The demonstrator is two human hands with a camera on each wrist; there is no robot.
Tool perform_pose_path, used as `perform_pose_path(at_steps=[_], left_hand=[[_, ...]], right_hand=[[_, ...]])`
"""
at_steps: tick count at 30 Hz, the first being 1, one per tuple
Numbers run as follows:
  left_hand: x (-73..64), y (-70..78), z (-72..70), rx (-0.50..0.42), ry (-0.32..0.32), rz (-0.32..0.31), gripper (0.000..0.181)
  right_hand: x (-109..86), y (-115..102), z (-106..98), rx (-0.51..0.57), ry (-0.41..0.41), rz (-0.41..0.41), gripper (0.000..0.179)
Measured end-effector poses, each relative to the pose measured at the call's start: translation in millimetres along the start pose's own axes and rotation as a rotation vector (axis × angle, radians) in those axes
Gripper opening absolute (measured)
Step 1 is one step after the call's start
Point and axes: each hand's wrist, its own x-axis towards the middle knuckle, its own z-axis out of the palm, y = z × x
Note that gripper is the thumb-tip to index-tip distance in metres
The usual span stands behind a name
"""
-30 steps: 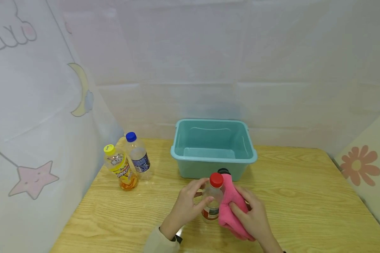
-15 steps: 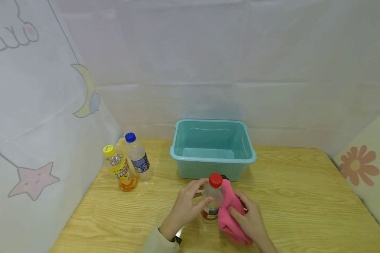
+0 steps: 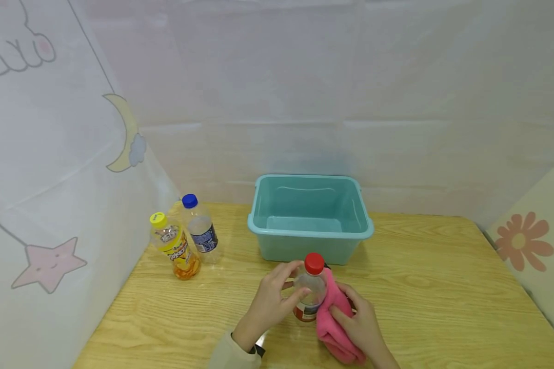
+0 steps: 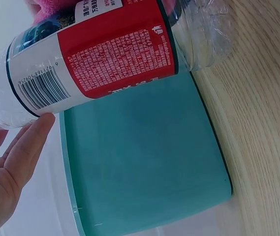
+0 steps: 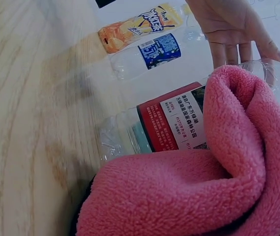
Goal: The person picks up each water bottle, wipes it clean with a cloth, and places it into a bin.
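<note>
A clear plastic bottle (image 3: 311, 287) with a red cap (image 3: 314, 263) and a red-and-white label stands upright on the table. My left hand (image 3: 273, 297) holds it at the upper part, thumb in front and fingers round the far side. In the left wrist view, fingertips (image 4: 45, 118) touch it at the label's edge. My right hand (image 3: 361, 324) grips a folded pink fluffy cloth (image 3: 334, 330) against the bottle's right side. Below the cloth in the right wrist view shows a dark edge (image 5: 83, 206); a bit of black also peeks out behind it in the head view.
Just behind the bottle is a teal plastic bin (image 3: 304, 248) with nothing inside. Two more bottles stand on the left of the wooden table (image 3: 434, 292): one yellow-capped (image 3: 177, 248), one blue-capped (image 3: 203, 230). A printed white sheet (image 3: 268, 92) hangs behind.
My right hand has slid the pink cloth down along the bottle's side, toward me and slightly left. The black part behind it has dropped mostly out of sight. My left hand stays on the bottle.
</note>
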Motion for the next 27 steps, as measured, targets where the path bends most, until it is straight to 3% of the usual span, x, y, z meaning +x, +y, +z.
perform_pose_path(at_steps=[6, 16, 27], left_hand=[[2.0, 1.1, -2.6, 0.001, -0.033, -0.026, 0.043], [7.5, 2.5, -13.1, -0.009, -0.194, -0.07, 0.05], [8.9, 1.2, -11.8, 0.008, -0.185, -0.03, 0.049]], right_hand=[[1.5, 0.4, -0.6, -0.026, -0.035, -0.002, 0.042], [5.4, 5.1, -1.4, -0.081, -0.068, 0.004, 0.044], [4.8, 5.5, -5.9, -0.084, -0.055, 0.007, 0.048]])
